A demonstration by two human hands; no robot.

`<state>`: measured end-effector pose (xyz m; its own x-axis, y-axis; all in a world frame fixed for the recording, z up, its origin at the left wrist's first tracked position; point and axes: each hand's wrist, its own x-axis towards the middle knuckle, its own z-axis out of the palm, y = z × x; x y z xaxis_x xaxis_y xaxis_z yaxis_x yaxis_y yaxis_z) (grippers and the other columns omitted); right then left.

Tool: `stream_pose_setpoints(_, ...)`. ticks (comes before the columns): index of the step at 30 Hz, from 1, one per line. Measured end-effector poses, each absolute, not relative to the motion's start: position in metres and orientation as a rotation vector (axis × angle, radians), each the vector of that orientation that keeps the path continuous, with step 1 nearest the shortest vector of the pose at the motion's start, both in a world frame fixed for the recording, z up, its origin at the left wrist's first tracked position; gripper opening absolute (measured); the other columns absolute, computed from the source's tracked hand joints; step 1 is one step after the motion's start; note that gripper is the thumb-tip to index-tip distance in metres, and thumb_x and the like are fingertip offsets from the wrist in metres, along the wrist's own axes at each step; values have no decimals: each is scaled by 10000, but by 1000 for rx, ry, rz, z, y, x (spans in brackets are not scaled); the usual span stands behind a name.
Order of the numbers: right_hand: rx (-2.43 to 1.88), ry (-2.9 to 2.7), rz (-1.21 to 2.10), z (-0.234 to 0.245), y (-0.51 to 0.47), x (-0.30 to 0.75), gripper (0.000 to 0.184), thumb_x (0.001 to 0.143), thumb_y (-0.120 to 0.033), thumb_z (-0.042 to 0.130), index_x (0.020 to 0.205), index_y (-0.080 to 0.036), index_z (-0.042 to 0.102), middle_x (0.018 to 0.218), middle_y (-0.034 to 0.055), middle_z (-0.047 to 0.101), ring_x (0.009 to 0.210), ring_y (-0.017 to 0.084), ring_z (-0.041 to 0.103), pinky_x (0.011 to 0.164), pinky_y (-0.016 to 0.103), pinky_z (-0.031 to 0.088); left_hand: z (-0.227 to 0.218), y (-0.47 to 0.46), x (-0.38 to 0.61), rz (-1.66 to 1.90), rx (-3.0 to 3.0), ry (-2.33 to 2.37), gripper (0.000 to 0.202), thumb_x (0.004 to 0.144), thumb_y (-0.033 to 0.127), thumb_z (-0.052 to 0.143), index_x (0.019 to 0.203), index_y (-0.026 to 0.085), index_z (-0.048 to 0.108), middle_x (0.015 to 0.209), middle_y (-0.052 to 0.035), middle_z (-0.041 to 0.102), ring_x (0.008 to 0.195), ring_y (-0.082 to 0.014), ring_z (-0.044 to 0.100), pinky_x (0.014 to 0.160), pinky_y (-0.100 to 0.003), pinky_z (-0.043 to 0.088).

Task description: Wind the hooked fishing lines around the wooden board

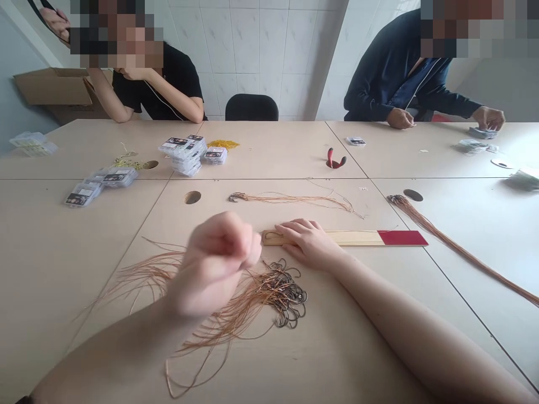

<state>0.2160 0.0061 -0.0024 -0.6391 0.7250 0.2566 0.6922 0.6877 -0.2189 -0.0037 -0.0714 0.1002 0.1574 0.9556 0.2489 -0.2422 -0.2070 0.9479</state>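
My left hand (221,252) is closed in a fist, raised above a loose bundle of fish hooks (288,294) with copper-coloured lines (236,314). Blur and the curled fingers hide whatever it may hold. Across a flat wooden board (357,238) with a red end (402,238) lies my right hand (309,241), its fingers over the far edge and its thumb by the near edge, gripping it near its left end. One hook (273,235) rests on the board there, just left of these fingers; a thin line shows along the board's right part.
Beyond the board lies a small hook-and-line bunch (295,198); a longer bundle (446,234) is at right. Plastic boxes (185,154) are stacked at back left. Red-handled pliers (331,160) stand in a table hole. Two people (177,84) sit opposite, one touching packs (483,133).
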Motion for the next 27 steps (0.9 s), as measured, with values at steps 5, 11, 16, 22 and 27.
stream_pose_setpoints(5,-1084,-2606,123,-3,7,214,400,891,-249,393,1292,-245,387,1190,53,531,1058,209,445,884,389,370,39,-3,25,1351,1308,1134,149,663,118,511,791,189,539,656,22,428,583,-96,405,548,-238,334)
stream_pose_setpoints(11,-989,-2626,35,-4,9,214,396,897,-225,385,1293,-226,384,1080,92,554,1003,202,470,843,375,405,-1,4,14,1297,1453,1310,344,626,93,531,955,186,497,966,-41,500,975,-173,476,880,-307,366)
stream_pose_setpoints(16,-939,-2630,-56,-1,8,214,402,885,-201,390,1286,-232,394,1050,102,539,955,194,487,786,346,437,0,11,12,1114,1361,1057,491,602,45,510,1068,189,448,1095,-69,477,1132,-198,425,979,-349,334)
stream_pose_setpoints(22,-873,-2659,-127,1,8,213,372,899,-265,373,1261,-198,432,1056,99,542,929,197,485,790,342,431,1,22,-2,758,1306,877,587,657,71,507,1227,175,419,1157,-119,553,1080,-228,494,876,-361,402)
stream_pose_setpoints(27,-856,-2633,-168,-2,7,212,373,903,-271,370,1260,-187,436,1092,105,531,945,207,467,796,358,418,4,25,-5,603,1367,864,563,675,81,531,1230,150,468,1115,-108,602,1036,-225,530,860,-350,426)
